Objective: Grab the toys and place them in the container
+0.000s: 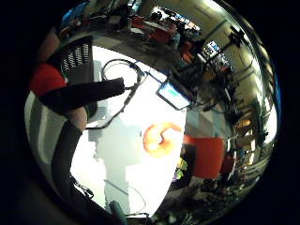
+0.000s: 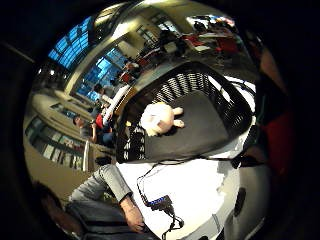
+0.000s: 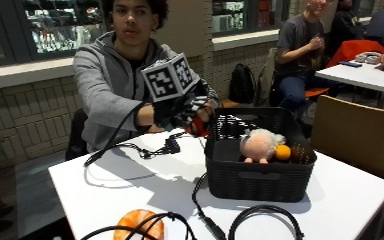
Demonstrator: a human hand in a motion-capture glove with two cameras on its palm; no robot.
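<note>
The gloved right hand (image 3: 182,112) is up by the back edge of the black basket (image 3: 258,172) on the white desk (image 3: 112,195), its fingers curled round a red toy (image 3: 198,127). A pale plush toy (image 3: 260,144) and an orange ball (image 3: 282,152) lie inside the basket. An orange ring toy (image 3: 137,225) sits on the desk's near edge.

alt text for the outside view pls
A seated person holds a striped toy in the gloved right hand just behind a black basket on a white table. The basket already holds a pale plush toy and an orange ball.
</note>
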